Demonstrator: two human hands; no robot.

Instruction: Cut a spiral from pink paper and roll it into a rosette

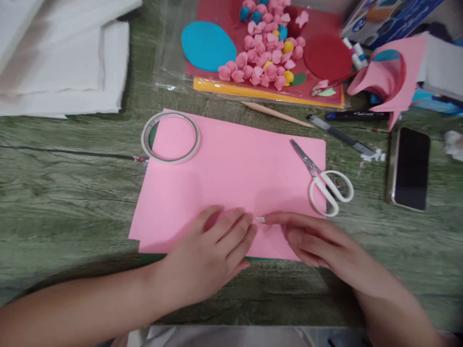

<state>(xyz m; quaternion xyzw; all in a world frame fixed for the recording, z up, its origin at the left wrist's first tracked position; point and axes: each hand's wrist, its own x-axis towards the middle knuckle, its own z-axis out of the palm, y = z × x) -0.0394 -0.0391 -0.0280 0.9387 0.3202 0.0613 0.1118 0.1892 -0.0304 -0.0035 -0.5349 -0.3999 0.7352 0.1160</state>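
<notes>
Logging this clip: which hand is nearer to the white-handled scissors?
Right. The right hand is on the person's side of the scissors, just short of the handles; the left hand rests on the pink paper, farther off to their left.

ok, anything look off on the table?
Mildly. The pink sheets are out of line: their edges step at the lower left, and green material peeks out along the near edge. White scraps lie loose just left of the phone, like uncleared offcuts. No spill shows.
</notes>
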